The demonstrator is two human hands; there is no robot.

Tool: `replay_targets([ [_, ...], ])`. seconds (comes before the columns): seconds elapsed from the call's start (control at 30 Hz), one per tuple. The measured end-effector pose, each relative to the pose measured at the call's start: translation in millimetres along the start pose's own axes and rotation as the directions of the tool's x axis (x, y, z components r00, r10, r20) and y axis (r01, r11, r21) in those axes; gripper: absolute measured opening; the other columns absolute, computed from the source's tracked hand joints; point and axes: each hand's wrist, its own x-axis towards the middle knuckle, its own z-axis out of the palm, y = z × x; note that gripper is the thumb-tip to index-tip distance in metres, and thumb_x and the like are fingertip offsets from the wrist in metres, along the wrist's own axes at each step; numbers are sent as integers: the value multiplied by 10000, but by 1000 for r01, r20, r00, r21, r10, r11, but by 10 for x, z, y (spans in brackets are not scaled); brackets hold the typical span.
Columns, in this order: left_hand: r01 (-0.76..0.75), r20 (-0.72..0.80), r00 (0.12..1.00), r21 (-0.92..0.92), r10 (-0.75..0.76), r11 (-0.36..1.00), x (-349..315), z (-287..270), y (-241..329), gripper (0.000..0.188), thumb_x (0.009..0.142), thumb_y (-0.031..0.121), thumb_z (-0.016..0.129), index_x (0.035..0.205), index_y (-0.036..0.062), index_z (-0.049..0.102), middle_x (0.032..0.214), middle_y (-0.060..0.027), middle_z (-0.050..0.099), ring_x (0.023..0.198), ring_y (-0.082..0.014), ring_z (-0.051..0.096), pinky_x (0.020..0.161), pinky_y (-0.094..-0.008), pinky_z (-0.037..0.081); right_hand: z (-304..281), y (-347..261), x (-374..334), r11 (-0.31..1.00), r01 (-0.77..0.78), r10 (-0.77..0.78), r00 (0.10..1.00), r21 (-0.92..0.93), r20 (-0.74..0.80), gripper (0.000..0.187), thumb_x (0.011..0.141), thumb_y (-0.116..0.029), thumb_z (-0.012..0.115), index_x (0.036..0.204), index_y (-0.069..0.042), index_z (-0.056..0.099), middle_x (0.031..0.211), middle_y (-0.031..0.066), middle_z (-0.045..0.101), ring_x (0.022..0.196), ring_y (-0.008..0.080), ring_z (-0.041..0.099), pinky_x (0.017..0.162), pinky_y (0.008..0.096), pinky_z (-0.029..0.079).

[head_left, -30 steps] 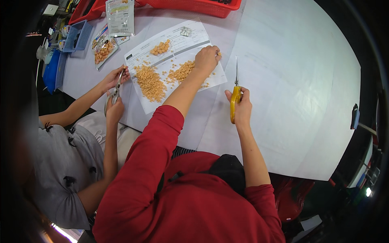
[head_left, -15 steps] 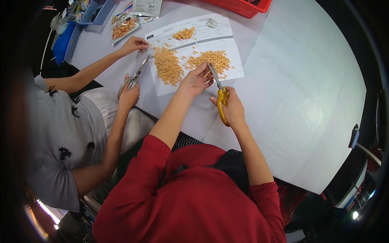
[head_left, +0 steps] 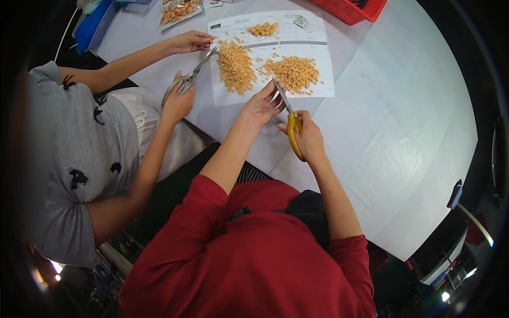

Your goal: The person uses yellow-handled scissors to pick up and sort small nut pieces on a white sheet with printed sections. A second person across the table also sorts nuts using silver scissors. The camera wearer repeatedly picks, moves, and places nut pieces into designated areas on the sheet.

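On my view the snipping looks well along: two broad heaps of small tan bits, a left heap (head_left: 236, 69) and a right heap (head_left: 293, 73), lie on the printed paper (head_left: 298, 49) on the bench (head_left: 403, 122). A few larger chunks (head_left: 263, 29) beyond them seem left to cut, and a clear bag (head_left: 179, 11) holds more. My right hand (head_left: 307, 139) grips the yellow scissors (head_left: 292, 126), blades at the fingertips of my left hand (head_left: 262, 107), which is loosely curled; I cannot tell whether it pinches a piece. A co-worker's hand (head_left: 192, 42) and metal scissors (head_left: 186, 84) crowd the left heap. A red basket (head_left: 356, 11) stands at the far side, near the paper; nothing blocks the right heap.
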Motion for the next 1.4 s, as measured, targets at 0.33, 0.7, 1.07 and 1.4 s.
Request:
replay_targets([
  [0.33, -256, -70, 947, 428, 313, 867, 174, -178, 28, 228, 846, 119, 681, 1053, 39, 629, 945, -25, 655, 858, -144, 622, 791, -295, 518, 170, 178, 146, 999, -37, 39, 997, -34, 61, 645, 762, -558, 673, 1076, -24, 497, 861, 235, 649, 821, 406, 635, 674, 468, 493],
  [0.7, -202, -90, 962, 402, 258, 893, 291, -214, 103, 242, 867, 106, 648, 1094, 37, 604, 969, -43, 653, 890, -162, 627, 808, -312, 534, 145, 144, 186, 994, -105, 108, 991, -32, 79, 672, 765, -584, 653, 1093, -20, 493, 893, 231, 652, 835, 394, 641, 694, 467, 500],
  [1.07, -264, -3, 953, 485, 303, 834, 293, -274, 172, 217, 884, 83, 615, 1091, 17, 602, 982, -71, 650, 887, -179, 632, 819, -327, 538, 147, 63, 146, 992, -29, 37, 997, -121, 64, 680, 759, -581, 662, 1103, -22, 483, 958, 212, 638, 885, 373, 636, 727, 456, 500],
  [1.4, -279, 6, 947, 510, 321, 814, 305, -304, 185, 242, 859, 48, 629, 1084, -25, 576, 970, -119, 640, 860, -218, 638, 813, -348, 549, 160, 70, 161, 988, -24, 34, 997, -149, 64, 660, 750, -577, 673, 1063, -25, 490, 897, 211, 644, 832, 378, 643, 688, 459, 501],
])
